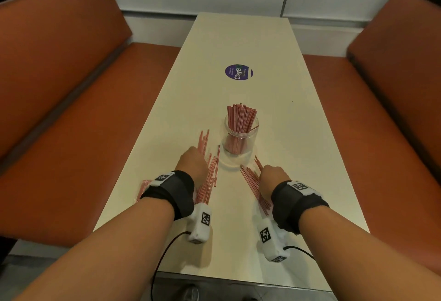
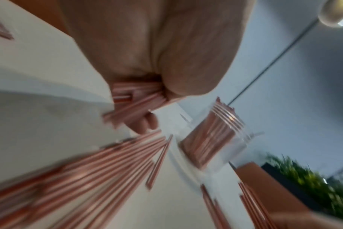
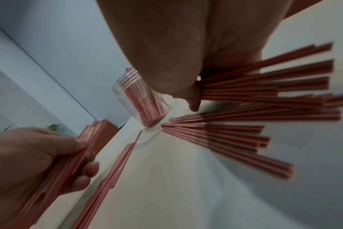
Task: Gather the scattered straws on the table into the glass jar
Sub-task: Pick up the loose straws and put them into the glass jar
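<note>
A clear glass jar (image 1: 241, 135) stands mid-table, packed with upright pink straws (image 1: 241, 118). My left hand (image 1: 193, 165) sits left of the jar and grips a bundle of straws (image 1: 204, 140) whose ends point away from me. In the left wrist view the held bundle (image 2: 134, 93) runs under the palm, with the jar (image 2: 212, 139) just beyond. My right hand (image 1: 272, 174) is to the jar's near right, curled round another bunch of straws (image 3: 264, 80). Loose straws lie beside my left hand (image 1: 212, 176) and under my right wrist (image 1: 253, 187).
The cream table (image 1: 298, 148) is long and narrow, with a round purple sticker (image 1: 238, 73) beyond the jar. Orange bench seats (image 1: 71, 100) flank both long sides. More pink straws (image 1: 142, 189) lie at the table's left edge by my left wrist.
</note>
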### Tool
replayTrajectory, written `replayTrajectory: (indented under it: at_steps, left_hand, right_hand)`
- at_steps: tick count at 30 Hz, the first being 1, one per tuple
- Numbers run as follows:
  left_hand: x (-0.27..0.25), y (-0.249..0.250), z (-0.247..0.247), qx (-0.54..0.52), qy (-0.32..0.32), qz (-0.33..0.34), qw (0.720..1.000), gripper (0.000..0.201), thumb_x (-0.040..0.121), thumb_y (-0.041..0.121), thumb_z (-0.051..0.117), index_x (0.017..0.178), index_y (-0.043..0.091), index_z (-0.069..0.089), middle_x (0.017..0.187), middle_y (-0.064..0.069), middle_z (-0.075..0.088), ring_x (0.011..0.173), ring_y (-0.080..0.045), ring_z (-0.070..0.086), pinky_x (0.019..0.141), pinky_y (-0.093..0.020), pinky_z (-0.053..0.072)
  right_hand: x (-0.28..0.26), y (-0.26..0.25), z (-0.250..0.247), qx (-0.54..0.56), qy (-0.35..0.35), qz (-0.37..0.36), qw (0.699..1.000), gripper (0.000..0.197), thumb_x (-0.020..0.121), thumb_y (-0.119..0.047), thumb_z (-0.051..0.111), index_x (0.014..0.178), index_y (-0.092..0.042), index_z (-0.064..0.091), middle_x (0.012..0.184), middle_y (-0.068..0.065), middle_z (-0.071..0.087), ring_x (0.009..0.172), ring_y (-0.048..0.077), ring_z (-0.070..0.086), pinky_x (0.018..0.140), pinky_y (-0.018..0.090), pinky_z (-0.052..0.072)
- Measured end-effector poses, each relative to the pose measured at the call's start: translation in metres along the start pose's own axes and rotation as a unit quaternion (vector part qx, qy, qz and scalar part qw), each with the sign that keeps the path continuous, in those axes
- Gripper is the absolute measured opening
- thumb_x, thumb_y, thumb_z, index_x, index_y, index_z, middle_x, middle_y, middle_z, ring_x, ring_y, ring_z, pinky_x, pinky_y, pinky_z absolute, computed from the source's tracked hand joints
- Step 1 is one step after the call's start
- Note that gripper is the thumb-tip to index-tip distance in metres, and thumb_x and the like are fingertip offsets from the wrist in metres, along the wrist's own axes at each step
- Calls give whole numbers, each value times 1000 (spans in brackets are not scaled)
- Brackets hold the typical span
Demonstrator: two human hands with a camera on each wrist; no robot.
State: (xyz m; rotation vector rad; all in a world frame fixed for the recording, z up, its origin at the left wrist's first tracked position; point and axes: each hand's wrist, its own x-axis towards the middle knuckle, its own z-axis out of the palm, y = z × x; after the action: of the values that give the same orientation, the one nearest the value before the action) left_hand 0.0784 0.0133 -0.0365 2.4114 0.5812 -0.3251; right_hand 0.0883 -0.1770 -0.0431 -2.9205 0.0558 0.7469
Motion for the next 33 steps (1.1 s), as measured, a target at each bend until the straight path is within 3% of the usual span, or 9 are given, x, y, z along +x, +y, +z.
replayTrajectory:
  at_steps: [3,7,12,16,18,24,27,30,33]
  left_hand:
    - [12,6,-9,-200,27,-5,979,20,99,14,39,114,3,45,104,-16,60,84,-30,64,77,-40,55]
    - [18,31,-24,-432,6,-10,902,12,101,12,32,103,7,43,85,-4,45,59,-14,42,52,-28,41]
    - [23,64,-40,-546,-61,45,835,17,101,16,33,92,16,47,68,1,38,51,-10,30,49,-26,30]
    - [24,106,-53,-590,-82,166,786,19,103,23,34,91,18,48,69,2,38,58,-11,37,58,-26,38]
    - [27,124,-51,-568,-72,207,793,19,103,17,33,91,19,48,72,1,43,63,-12,42,64,-27,43]
    - [36,127,-20,-372,-73,209,901,17,97,3,39,94,16,51,78,-3,56,74,-19,55,80,-35,51]
    - [33,130,-24,-363,-56,219,904,18,98,3,39,106,14,52,92,-2,62,94,-25,62,93,-36,52]
    - [31,125,-41,-367,20,265,891,20,98,13,46,116,13,52,108,-3,63,106,-23,62,98,-37,50]
    - [36,99,-52,-307,66,241,918,48,90,34,62,131,15,44,124,-1,57,111,-15,56,100,-34,47]
  right_hand:
    - [4,3,-3,34,7,20,999,33,93,-14,48,124,-5,50,124,16,51,105,32,61,81,32,48]
    - [9,6,-5,61,15,14,998,33,92,-14,50,123,-5,47,124,16,47,104,32,60,82,33,48]
    - [12,10,-5,89,28,-5,996,29,94,-16,44,121,-7,47,119,16,51,102,32,59,85,36,49]
    - [13,13,-8,120,23,-18,992,24,95,-14,39,117,-7,47,113,14,60,99,30,61,82,35,49]
    - [13,14,-10,131,23,-21,991,24,95,-13,40,118,-7,46,112,14,61,99,29,61,81,34,48]
    - [13,19,-9,153,30,-33,987,25,96,-13,39,119,-8,47,112,13,61,99,29,61,85,36,49]
    - [15,22,-9,171,33,-34,984,24,96,-14,39,118,-9,48,113,12,61,100,28,60,86,36,49]
    - [13,25,-13,244,52,-32,968,25,100,-18,34,117,-8,49,111,14,62,98,30,60,88,40,49]
    - [7,26,-35,339,135,-49,930,29,101,-26,33,112,-7,52,100,13,63,87,28,60,78,37,48]
